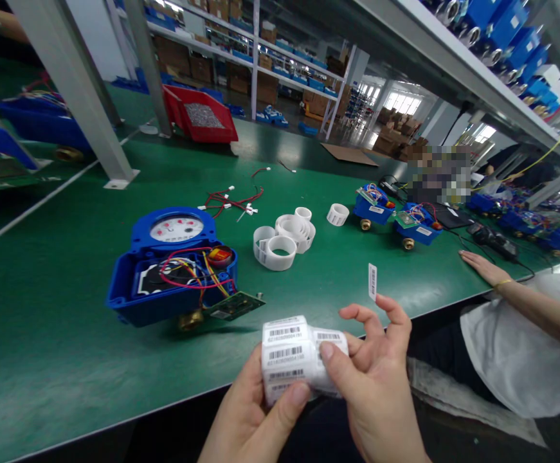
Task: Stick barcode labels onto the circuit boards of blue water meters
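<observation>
My left hand [265, 411] grips a roll of white barcode labels [284, 354] near the table's front edge. My right hand [380, 379] pinches a narrower white part bearing a barcode at the roll's right side; whether it is the same strip or a second roll I cannot tell. On a raised fingertip of that hand a single barcode label [373, 281] stands upright. Left of my hands sits a blue water meter [164, 302], its round dial cover [176, 228] flipped up. Its coloured wires show, and a green circuit board [236, 305] hangs out at the right.
Several label rolls [281, 253] lie mid-table, with red-black wire leads [229, 200] behind them. Two blue meters [415, 225] stand further right. A red bin [200, 114] sits near the back. Metal posts [77, 83] rise at left. A co-worker's hand [485, 267] rests at the right edge.
</observation>
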A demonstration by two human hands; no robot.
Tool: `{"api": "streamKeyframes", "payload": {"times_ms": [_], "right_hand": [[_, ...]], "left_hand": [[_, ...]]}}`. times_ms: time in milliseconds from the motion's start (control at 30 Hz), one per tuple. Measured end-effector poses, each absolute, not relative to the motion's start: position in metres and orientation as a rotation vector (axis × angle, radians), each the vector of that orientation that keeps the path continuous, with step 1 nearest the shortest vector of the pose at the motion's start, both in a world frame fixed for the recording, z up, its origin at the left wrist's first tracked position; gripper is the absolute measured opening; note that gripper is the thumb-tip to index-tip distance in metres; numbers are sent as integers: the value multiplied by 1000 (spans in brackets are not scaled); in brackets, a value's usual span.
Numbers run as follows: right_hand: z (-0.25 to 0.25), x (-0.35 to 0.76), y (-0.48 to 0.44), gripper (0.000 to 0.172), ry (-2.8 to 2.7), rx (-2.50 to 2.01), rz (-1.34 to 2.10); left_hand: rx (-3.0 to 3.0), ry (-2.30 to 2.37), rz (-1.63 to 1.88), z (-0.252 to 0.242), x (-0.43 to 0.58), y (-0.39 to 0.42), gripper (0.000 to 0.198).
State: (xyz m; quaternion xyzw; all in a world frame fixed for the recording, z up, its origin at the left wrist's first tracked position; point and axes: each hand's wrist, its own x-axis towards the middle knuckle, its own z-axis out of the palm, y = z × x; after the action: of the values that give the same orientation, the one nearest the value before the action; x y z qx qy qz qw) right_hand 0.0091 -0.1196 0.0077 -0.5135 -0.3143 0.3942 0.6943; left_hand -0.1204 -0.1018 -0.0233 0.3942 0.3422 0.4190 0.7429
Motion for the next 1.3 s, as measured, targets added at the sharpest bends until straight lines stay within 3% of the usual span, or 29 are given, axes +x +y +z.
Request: {"api": "streamKeyframes", "payload": {"times_ms": [200, 367, 533, 667, 800, 1000, 1167, 1300], "right_hand": [[4, -4, -119, 64, -907, -1193, 609], [5, -6, -118, 65, -959, -1161, 636], [4, -10, -120, 51, -969, -1123, 591], [-2, -7, -116, 58, -1089, -1154, 576], [-2, 11, -112, 68, -1095, -1340, 569], [-2, 48, -114, 60, -886, -1413, 345], [-31, 75, -107, 75, -771, -1436, 525], [-49, 86, -105, 84, -733, -1473, 469]], "left_hand": [[897, 770, 867, -25, -120, -99, 41], [1052, 886, 862, -26, -121, -102, 42], [1038, 865, 829, -25, -126, -98, 41], [1219, 930, 760, -22, -126, -90, 39], [1878, 1165, 749, -10, -116, -76, 27], [2507, 962, 530, 31, -81, -49, 36], [2731, 972, 321, 45, -64, -35, 24], [2832, 1066, 179, 33, -49, -35, 16]]}}
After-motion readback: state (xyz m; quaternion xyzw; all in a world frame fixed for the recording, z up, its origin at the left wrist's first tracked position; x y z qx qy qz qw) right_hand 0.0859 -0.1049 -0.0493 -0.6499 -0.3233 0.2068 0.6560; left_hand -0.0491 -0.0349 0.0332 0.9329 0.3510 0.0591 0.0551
